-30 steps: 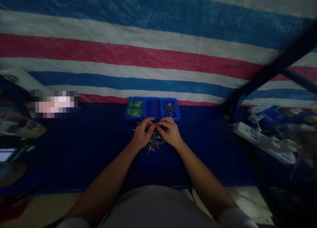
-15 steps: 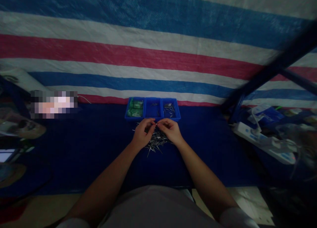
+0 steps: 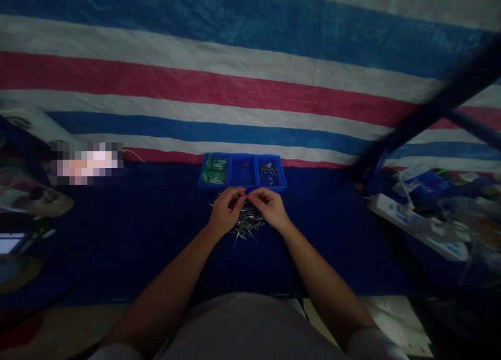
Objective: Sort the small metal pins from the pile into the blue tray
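My left hand (image 3: 226,210) and my right hand (image 3: 270,206) meet fingertip to fingertip above a pile of thin metal pins (image 3: 247,223) on the dark blue table. Both are pinched closed, and what lies between the fingertips is too small to make out. Just behind them stand three joined blue bins. The left bin (image 3: 202,176) has green plastic with pale pieces in it. A few small pieces lie in the middle bin (image 3: 239,177), and several metal pins are in the right bin (image 3: 283,180).
A white power strip (image 3: 418,225) with plugs lies at the right, near a blue metal frame (image 3: 415,115). Plastic bags and a lit screen (image 3: 11,243) are at the left. Striped sheeting (image 3: 235,88) hangs behind the table.
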{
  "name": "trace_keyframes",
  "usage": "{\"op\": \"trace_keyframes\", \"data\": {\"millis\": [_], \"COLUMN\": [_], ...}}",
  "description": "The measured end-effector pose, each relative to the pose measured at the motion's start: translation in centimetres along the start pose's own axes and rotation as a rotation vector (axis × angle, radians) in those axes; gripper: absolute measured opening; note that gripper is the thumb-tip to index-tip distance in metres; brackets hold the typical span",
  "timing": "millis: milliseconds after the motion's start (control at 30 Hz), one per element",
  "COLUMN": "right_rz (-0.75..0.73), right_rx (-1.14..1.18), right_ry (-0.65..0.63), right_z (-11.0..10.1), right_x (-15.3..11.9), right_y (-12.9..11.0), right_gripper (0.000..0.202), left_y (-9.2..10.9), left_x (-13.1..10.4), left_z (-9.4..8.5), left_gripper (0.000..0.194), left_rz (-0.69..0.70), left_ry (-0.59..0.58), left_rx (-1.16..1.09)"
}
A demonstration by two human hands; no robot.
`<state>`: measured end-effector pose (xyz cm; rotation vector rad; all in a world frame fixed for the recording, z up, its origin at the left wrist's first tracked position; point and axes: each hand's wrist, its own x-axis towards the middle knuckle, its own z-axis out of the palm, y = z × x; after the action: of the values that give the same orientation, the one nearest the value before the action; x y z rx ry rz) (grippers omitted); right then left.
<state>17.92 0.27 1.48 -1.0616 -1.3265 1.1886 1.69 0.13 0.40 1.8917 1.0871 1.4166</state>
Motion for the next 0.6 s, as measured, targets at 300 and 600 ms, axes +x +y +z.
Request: {"op": "trace_keyframes", "data": {"millis": [300, 600], "right_rz": [-0.026, -0.141], "right_rx": [-0.121, -0.252], "right_ry": [-0.047, -0.003], "right_z": [-0.25, -0.19], "right_x": [-0.02, -0.24], "right_y": [-0.39, -0.47], "right_gripper": [0.033, 0.018], "left_y": [-0.14, -0.25], "left_x": [-0.08, -0.04], "left_z": [-0.03, -0.22], "left_gripper": [0.023, 0.021], "left_rz": [-0.028, -0.025], "left_ry": [-0.029, -0.042], "left_rx": [-0.002, 0.09]}}
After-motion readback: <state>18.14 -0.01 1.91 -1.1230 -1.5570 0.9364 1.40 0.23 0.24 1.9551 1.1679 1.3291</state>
